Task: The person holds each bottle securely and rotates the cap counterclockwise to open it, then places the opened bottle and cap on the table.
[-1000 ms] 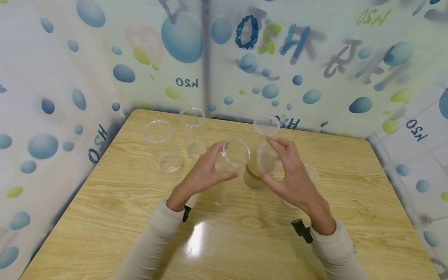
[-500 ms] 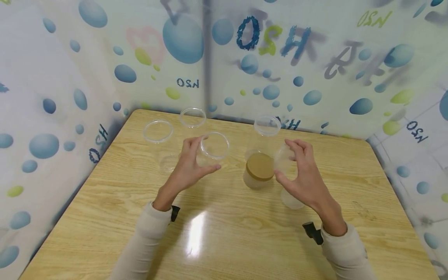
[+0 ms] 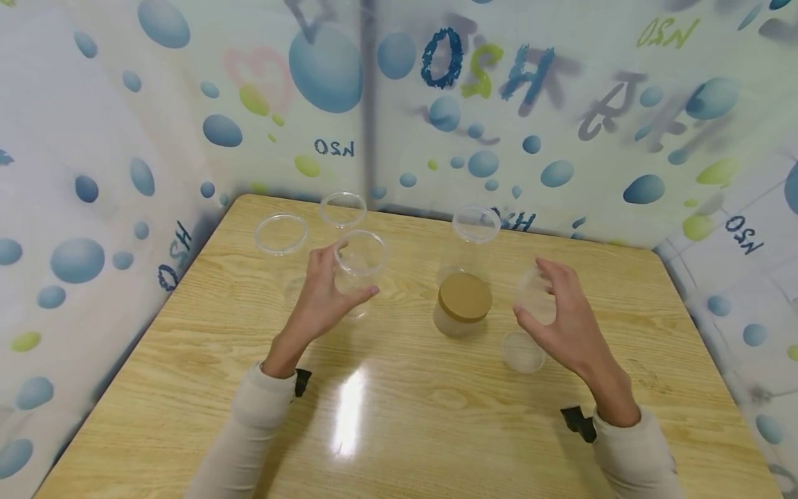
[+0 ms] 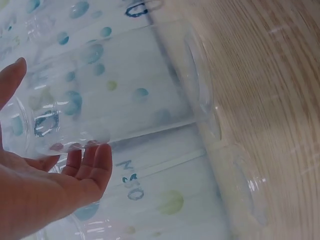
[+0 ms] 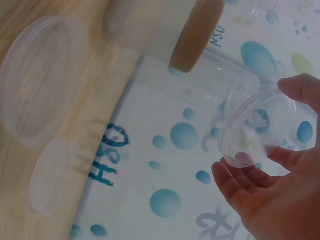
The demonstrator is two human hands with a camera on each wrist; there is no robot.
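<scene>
Cup [image 3: 358, 278], clear, mouth up, held in my left hand [image 3: 318, 301], fingers curled along its side; I cannot tell whether its base touches the table [image 3: 474, 430]; my right hand [image 3: 564, 329], well apart, pinches a clear lid [image 5: 257, 127] between thumb and fingers, above the wood grain; between my hands I see a jar [image 3: 463, 303] with a tan top, a clear container [image 3: 472, 239] behind it; past my left hand, a front cup [image 3: 287, 260] and a rear cup [image 3: 342, 225]; below my right hand, a flat round lid [image 3: 524, 352].
</scene>
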